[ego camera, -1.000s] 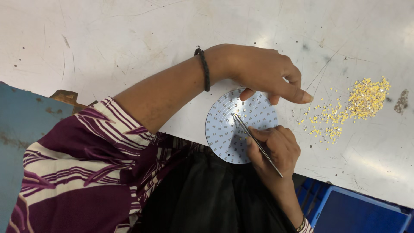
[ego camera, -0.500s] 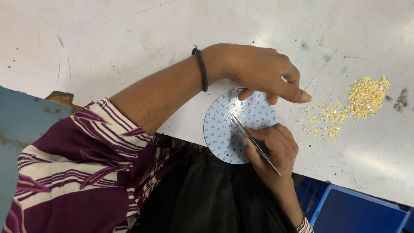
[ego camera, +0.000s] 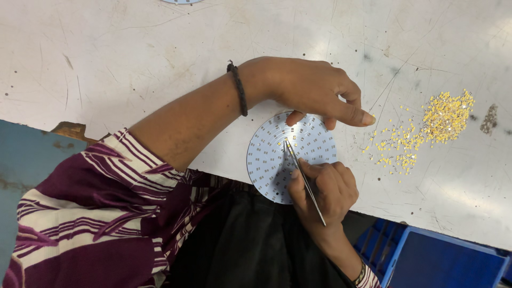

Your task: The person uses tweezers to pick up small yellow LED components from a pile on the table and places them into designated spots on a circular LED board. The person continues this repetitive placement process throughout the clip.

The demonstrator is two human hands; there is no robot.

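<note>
A round white circuit board (ego camera: 269, 160) with rows of small pads lies at the near edge of the white table (ego camera: 133, 64). My left hand (ego camera: 314, 88) reaches across from the left and rests its fingers on the board's far edge, index finger stretched toward the right. My right hand (ego camera: 322, 189) grips thin metal tweezers (ego camera: 303, 177), whose tips touch the board near its centre. A heap of tiny yellow components (ego camera: 445, 114) lies to the right, with several scattered ones (ego camera: 397, 146) trailing toward the board.
A blue plastic bin (ego camera: 442, 261) sits below the table edge at the lower right. A blue surface (ego camera: 21, 160) shows at the left. A dark smudge (ego camera: 488, 120) marks the table by the heap. Another round board's edge (ego camera: 181, 1) peeks in at top.
The tweezers' tips have shifted slightly over the board's centre. My left hand stays on the board's far edge.
</note>
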